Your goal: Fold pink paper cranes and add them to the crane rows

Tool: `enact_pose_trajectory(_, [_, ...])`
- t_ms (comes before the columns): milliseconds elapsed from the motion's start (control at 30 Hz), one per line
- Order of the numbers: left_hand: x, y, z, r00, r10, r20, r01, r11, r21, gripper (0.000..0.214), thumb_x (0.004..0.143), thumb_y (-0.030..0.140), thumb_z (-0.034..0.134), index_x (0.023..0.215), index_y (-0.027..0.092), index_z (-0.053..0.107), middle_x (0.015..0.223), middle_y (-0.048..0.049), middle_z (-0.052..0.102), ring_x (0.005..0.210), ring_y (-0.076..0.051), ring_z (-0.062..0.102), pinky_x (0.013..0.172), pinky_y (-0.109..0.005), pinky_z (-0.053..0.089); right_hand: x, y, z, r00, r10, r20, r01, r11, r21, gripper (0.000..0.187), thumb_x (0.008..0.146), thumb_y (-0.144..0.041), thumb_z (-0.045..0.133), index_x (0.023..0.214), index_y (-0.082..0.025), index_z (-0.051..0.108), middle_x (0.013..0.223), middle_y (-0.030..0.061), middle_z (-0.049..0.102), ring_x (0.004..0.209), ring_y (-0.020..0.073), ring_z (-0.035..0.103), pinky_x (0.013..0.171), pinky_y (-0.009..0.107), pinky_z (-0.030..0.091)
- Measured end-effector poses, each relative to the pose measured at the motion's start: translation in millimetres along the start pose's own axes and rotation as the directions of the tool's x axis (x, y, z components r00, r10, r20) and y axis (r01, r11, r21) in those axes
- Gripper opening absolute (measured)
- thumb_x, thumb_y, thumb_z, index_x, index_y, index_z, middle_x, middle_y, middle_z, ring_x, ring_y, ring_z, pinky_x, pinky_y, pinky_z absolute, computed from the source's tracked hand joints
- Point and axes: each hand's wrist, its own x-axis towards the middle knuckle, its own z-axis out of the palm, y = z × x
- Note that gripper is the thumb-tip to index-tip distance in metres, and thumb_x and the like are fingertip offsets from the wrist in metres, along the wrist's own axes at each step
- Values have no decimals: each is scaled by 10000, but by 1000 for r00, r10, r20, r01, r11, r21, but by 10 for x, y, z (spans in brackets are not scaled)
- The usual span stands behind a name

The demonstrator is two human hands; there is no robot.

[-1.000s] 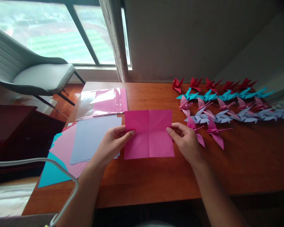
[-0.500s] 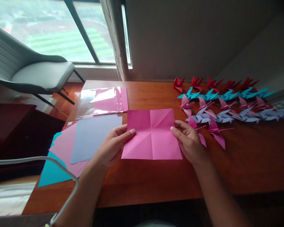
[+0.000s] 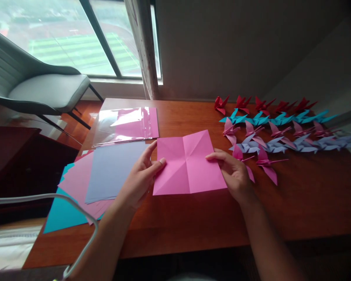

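Note:
A square sheet of pink origami paper (image 3: 175, 171) is held up over the wooden table, creased down the middle, across and along diagonals. My left hand (image 3: 148, 168) grips its left edge, thumb on the face and fingers behind. At the right edge, my right hand (image 3: 232, 169) is closed on the paper, with the index finger and thumb near the front and the other fingers curled. The sheet bends slightly along its vertical crease, its right half tilted. Just beyond my right hand stand pink paper cranes (image 3: 266, 164).
Rows of red cranes (image 3: 261, 104), turquoise cranes (image 3: 259, 118) and lavender cranes (image 3: 276, 144) line the table's (image 3: 193, 226) right side. At left lie lavender sheets (image 3: 114, 168), pink and turquoise paper, and a clear plastic sleeve (image 3: 119, 127). A white cable (image 3: 87, 244) crosses near my left forearm.
The pink sheet has tilted, its upper right corner rising and its right half folding slightly about the crease. My right hand's index finger has shifted onto the edge.

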Motion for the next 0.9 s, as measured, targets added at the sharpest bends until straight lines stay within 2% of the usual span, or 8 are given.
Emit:
enact_pose_trajectory(133, [-12,8,-5,989,146,-6,-145,987,76,779,850,343,749,1536,352,382,720,35,655,559,-102,567,508,-182,437,25,-26,8,998,51,24,-52,998,23,129,836,-240,717,959,-259,754,998,31,729,954,197,696,835,286,573])
enact_pose_trajectory(200, [-10,8,-28,968,252,-23,-245,958,151,741,884,345,713,1541,373,373,699,48,647,564,-107,559,528,-190,446,42,-29,4,997,75,-16,-75,997,0,109,811,-289,768,914,-256,761,935,25,739,908,198,707,806,276,582])
enact_pose_trajectory(267, [-9,11,-58,950,313,-10,-305,930,205,641,912,338,669,1510,366,438,770,30,698,671,-140,626,619,-219,501,58,-35,0,995,84,-62,-84,996,-9,128,788,-343,802,877,-256,771,905,17,744,875,195,714,776,261,584])
enact_pose_trajectory(367, [-19,30,-86,946,308,103,-325,912,250,388,913,285,633,1299,295,671,1095,-31,748,996,-207,677,834,-269,536,75,-55,2,992,75,-103,-77,997,-9,173,770,-410,821,846,-259,783,879,12,752,858,195,720,749,246,581])
enact_pose_trajectory(467, [-34,60,-73,928,284,241,-346,897,275,306,827,238,723,1131,252,753,1201,-51,715,1130,-235,647,925,-273,523,77,-72,11,990,73,-121,-74,997,-1,186,770,-435,823,851,-270,790,863,3,758,836,186,723,731,236,579])
enact_pose_trajectory(567, [-32,79,-46,907,297,300,-387,868,312,276,757,216,796,1033,222,782,1112,-57,713,1074,-227,662,899,-261,530,70,-66,19,991,62,-120,-62,998,8,194,767,-442,825,845,-269,790,857,0,758,826,182,724,724,235,579])
enact_pose_trajectory(733, [2,42,-55,903,363,228,-428,797,427,125,811,189,745,917,213,806,951,-37,737,912,-182,670,790,-240,511,64,-41,28,992,47,-116,-47,999,5,174,783,-411,813,838,-249,787,815,3,741,754,163,706,676,238,572])
enact_pose_trajectory(900, [26,-45,-55,928,360,97,-371,866,336,115,827,301,773,887,206,799,916,-25,771,854,-173,672,778,-255,522,68,-61,42,987,57,-149,-67,996,-66,215,808,-387,781,685,-217,736,721,19,720,716,174,682,664,281,574])
